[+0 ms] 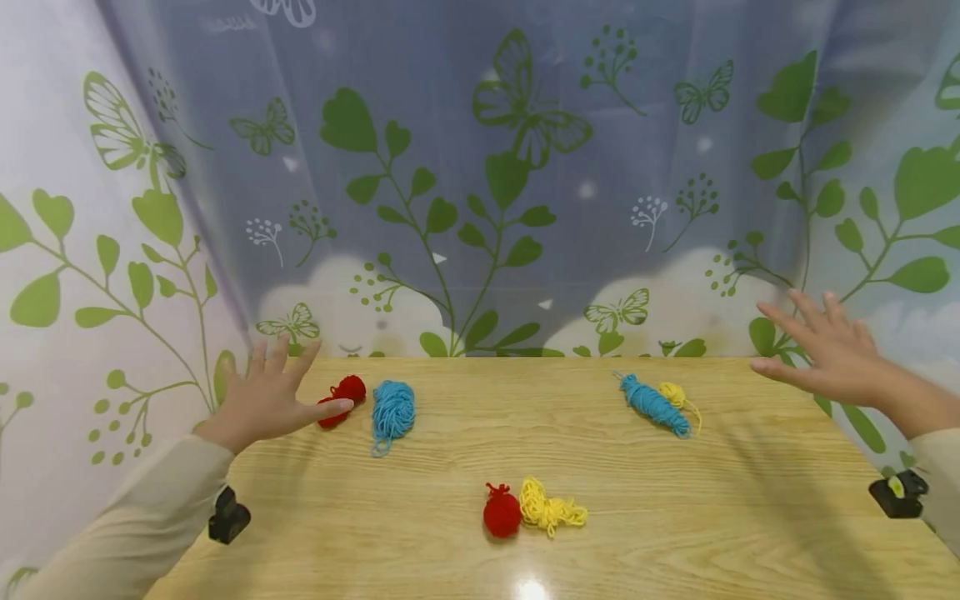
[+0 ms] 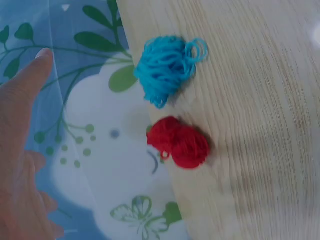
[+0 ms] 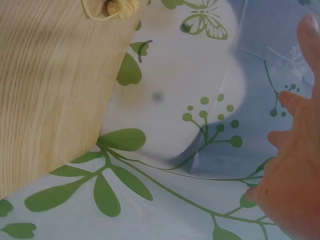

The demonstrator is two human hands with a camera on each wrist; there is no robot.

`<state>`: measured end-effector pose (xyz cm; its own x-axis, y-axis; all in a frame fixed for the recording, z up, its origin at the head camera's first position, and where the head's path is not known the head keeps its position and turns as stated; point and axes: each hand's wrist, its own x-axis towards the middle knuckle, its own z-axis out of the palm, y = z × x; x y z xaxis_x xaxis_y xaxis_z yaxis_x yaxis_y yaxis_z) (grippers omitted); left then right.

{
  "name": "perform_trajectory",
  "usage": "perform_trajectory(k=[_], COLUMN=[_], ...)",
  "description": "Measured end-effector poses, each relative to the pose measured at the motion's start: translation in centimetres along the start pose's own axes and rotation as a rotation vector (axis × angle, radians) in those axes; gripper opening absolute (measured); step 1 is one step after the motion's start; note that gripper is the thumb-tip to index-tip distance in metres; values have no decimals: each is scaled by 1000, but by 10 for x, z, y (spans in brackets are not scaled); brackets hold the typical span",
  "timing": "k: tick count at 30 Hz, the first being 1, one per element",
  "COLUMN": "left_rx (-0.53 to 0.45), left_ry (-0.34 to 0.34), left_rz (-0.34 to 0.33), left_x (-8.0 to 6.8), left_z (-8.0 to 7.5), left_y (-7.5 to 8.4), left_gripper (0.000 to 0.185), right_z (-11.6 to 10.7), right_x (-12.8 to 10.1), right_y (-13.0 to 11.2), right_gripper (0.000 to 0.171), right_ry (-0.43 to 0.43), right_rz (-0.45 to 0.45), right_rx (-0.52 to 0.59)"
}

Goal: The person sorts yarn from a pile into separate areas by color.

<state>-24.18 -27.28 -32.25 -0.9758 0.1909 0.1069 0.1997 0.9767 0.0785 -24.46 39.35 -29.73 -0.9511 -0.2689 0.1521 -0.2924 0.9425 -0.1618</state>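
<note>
Left grip [image 1: 262,400] splayed, fuzzy red yarn [image 1: 341,398]

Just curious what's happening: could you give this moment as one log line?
left hand: open, over red yarn | right hand: open, raised | table: six yarn bundles

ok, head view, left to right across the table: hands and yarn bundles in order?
left hand → red yarn → blue yarn → red yarn ball → yellow yarn → blue skein → right hand. The small yellow skein overlaps the blue skein, so it is left out.
</note>
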Motion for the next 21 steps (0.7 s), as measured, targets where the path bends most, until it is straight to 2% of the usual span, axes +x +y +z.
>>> perform_trajectory(k=[6, 15, 21], left_rx=[2, -97, -176], left_ry=[13, -11, -61], left_rz=[56, 149, 216], left_x=[5, 9, 9], left_z=[10, 40, 59], left_y=[19, 58, 82], left_gripper=[102, 103, 100], right_z=[14, 38, 59], right_x=[7, 15, 19], right_y=[4, 5, 7], right_gripper=[84, 84, 82], right_ry=[-42, -92, -99], right_rz=[2, 6, 4], right_rx=[47, 110, 169])
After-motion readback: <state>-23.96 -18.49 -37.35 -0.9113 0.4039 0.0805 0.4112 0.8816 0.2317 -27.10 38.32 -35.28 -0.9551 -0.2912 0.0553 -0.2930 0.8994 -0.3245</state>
